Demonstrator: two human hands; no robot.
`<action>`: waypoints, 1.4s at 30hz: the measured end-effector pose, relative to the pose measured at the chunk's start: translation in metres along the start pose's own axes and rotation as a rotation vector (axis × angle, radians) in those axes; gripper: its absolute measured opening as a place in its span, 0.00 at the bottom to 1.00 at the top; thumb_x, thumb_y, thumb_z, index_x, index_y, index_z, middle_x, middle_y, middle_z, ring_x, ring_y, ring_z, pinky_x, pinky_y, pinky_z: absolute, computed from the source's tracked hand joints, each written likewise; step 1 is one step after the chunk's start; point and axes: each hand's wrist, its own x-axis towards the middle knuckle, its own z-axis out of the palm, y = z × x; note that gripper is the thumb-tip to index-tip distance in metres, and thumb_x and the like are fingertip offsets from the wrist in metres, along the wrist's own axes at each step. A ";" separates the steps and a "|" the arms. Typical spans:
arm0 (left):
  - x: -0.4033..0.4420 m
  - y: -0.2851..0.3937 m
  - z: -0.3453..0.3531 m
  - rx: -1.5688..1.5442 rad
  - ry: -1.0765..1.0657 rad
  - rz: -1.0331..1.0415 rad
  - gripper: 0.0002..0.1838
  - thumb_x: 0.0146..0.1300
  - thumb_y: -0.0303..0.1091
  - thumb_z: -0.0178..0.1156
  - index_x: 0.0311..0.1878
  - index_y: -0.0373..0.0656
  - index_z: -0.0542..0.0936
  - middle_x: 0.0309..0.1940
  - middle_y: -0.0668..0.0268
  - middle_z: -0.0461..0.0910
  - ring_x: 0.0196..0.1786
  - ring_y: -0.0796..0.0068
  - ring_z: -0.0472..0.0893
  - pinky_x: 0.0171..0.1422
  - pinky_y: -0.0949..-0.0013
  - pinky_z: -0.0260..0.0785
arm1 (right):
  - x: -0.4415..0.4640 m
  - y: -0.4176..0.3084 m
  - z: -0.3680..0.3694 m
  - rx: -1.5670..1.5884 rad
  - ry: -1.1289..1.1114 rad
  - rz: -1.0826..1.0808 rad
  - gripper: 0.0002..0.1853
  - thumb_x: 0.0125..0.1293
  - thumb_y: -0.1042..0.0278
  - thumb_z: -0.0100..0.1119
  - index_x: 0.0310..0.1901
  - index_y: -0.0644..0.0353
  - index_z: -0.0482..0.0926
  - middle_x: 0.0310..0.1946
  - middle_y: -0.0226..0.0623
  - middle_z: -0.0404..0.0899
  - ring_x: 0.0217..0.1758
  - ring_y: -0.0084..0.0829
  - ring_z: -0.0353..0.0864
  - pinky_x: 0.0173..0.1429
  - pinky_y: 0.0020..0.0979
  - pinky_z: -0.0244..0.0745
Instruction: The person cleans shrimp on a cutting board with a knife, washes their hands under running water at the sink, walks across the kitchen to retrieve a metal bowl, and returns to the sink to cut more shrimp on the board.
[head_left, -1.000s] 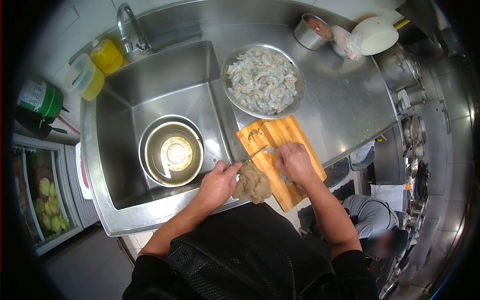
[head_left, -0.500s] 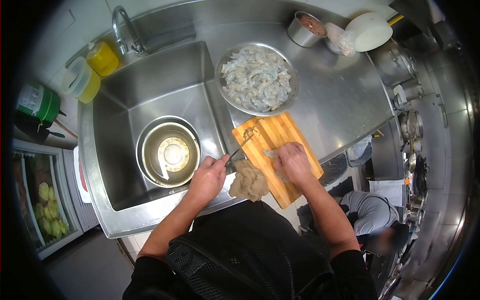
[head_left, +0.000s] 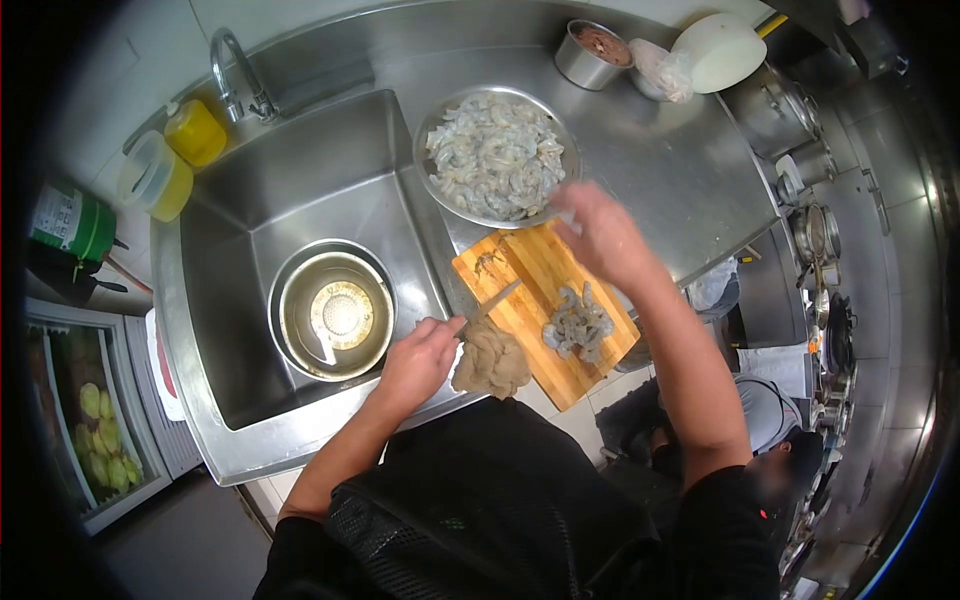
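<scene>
My left hand [head_left: 423,353] is closed around the handle of a small knife [head_left: 503,294], whose blade points up over the wooden cutting board [head_left: 528,263]. Blurred by motion, my right hand [head_left: 603,232] is above the far right of the board, beside the rim of a metal bowl [head_left: 424,180] heaped with peeled shrimp [head_left: 497,155]. What its fingers hold, if anything, cannot be made out. A small pile of shrimp [head_left: 578,325] lies on the near right part of the board. Dark scraps [head_left: 488,263] sit near its far left corner. A crumpled brown cloth [head_left: 491,362] lies next to my left hand.
To the left, a steel sink [head_left: 228,290] holds a round metal pan [head_left: 283,335] of water. A faucet [head_left: 232,75] and a yellow soap bottle [head_left: 195,135] stand behind it. A metal pot [head_left: 592,62] is at the back. Another person [head_left: 765,408] is at lower right.
My right hand has moved away from the near part of the board toward the shrimp bowl, uncovering the small shrimp pile. My left hand still holds the knife. The view has shifted slightly.
</scene>
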 end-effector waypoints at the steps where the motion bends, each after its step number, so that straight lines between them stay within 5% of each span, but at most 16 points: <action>1: 0.001 0.000 -0.001 -0.007 -0.032 -0.030 0.19 0.69 0.29 0.62 0.62 0.46 0.82 0.41 0.57 0.81 0.41 0.51 0.84 0.46 0.53 0.79 | -0.010 0.004 0.008 -0.113 -0.234 -0.042 0.17 0.66 0.71 0.61 0.56 0.56 0.81 0.55 0.47 0.80 0.55 0.52 0.83 0.59 0.48 0.80; 4: 0.000 -0.001 -0.003 -0.035 -0.081 -0.098 0.18 0.69 0.30 0.62 0.61 0.45 0.83 0.40 0.55 0.81 0.42 0.49 0.84 0.48 0.54 0.78 | -0.074 0.018 0.056 -0.242 -0.637 -0.255 0.15 0.66 0.71 0.59 0.54 0.54 0.82 0.53 0.45 0.80 0.55 0.49 0.83 0.57 0.48 0.80; 11: 0.006 -0.007 0.000 -0.115 -0.107 -0.142 0.18 0.70 0.32 0.61 0.62 0.43 0.82 0.43 0.50 0.83 0.45 0.45 0.83 0.52 0.52 0.77 | -0.077 0.023 0.090 -0.076 -0.232 -0.137 0.06 0.64 0.70 0.60 0.42 0.54 0.82 0.40 0.38 0.77 0.45 0.44 0.84 0.50 0.44 0.79; 17: 0.018 -0.004 0.003 -0.136 -0.090 -0.138 0.19 0.71 0.33 0.60 0.62 0.39 0.80 0.44 0.47 0.82 0.49 0.42 0.83 0.55 0.49 0.76 | -0.065 0.021 0.113 -0.222 0.025 -0.256 0.11 0.63 0.72 0.58 0.46 0.57 0.82 0.38 0.38 0.76 0.46 0.41 0.81 0.50 0.41 0.78; 26: 0.050 -0.001 0.017 -0.149 -0.112 -0.107 0.19 0.70 0.32 0.62 0.62 0.41 0.81 0.48 0.47 0.83 0.52 0.42 0.83 0.57 0.50 0.76 | -0.078 0.030 0.101 0.016 -0.078 -0.236 0.14 0.63 0.71 0.59 0.51 0.58 0.84 0.51 0.37 0.83 0.55 0.44 0.83 0.58 0.41 0.79; 32: 0.060 0.003 0.030 -0.161 -0.108 -0.084 0.19 0.70 0.33 0.60 0.63 0.41 0.81 0.46 0.45 0.83 0.50 0.41 0.83 0.58 0.48 0.75 | -0.078 0.026 0.096 0.041 -0.076 -0.218 0.17 0.63 0.70 0.69 0.53 0.62 0.84 0.49 0.40 0.85 0.52 0.43 0.85 0.56 0.39 0.81; 42: 0.064 0.004 0.034 -0.175 -0.115 -0.098 0.19 0.70 0.33 0.60 0.62 0.41 0.82 0.46 0.45 0.83 0.50 0.42 0.83 0.59 0.49 0.76 | -0.079 0.022 0.097 0.048 -0.043 -0.196 0.13 0.63 0.69 0.67 0.49 0.61 0.85 0.47 0.40 0.84 0.52 0.43 0.84 0.56 0.42 0.80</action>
